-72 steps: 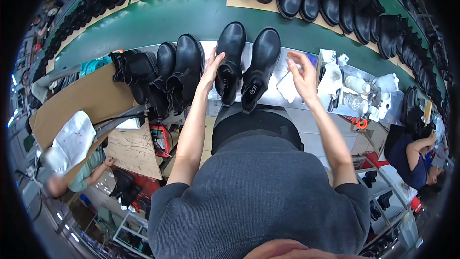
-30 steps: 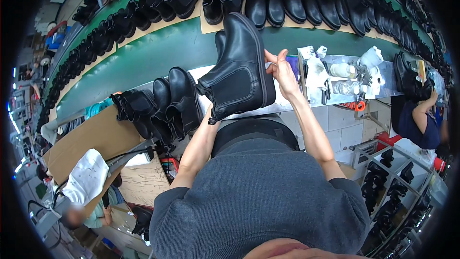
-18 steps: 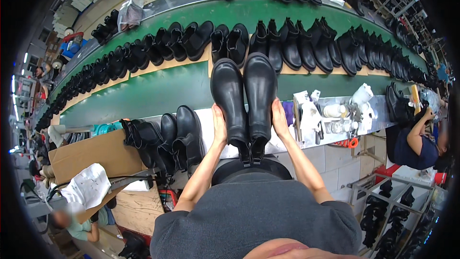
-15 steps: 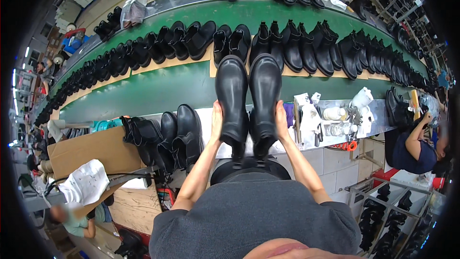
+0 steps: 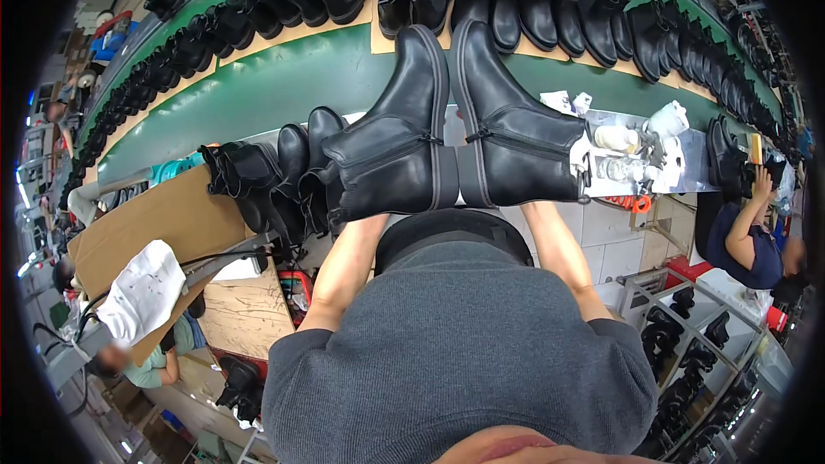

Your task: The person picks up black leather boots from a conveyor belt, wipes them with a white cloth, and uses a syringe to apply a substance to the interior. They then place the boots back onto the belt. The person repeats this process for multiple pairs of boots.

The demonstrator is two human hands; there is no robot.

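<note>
A pair of black ankle boots is held up in front of me, toes pointing away and soles turned toward each other. The left boot (image 5: 382,142) shows a zipper along its side, as does the right boot (image 5: 516,142). My left forearm (image 5: 348,262) runs up under the left boot and my right forearm (image 5: 559,249) under the right one. Both hands are hidden behind the boots they support, so the fingers do not show. Close to the left boot, more black boots (image 5: 292,155) stand at the near bench edge.
A long row of black boots (image 5: 537,13) stands on cardboard along the green bench (image 5: 275,107). White bottles (image 5: 614,137) and rags lie at the right. A cardboard sheet (image 5: 155,215) and white cloth (image 5: 146,288) are at the left. Co-workers sit on both sides.
The boots have turned from uppers facing up to sides facing up, soles now inward and shafts outward. My hands have gone out of sight behind them. The view has shifted nearer the bench.
</note>
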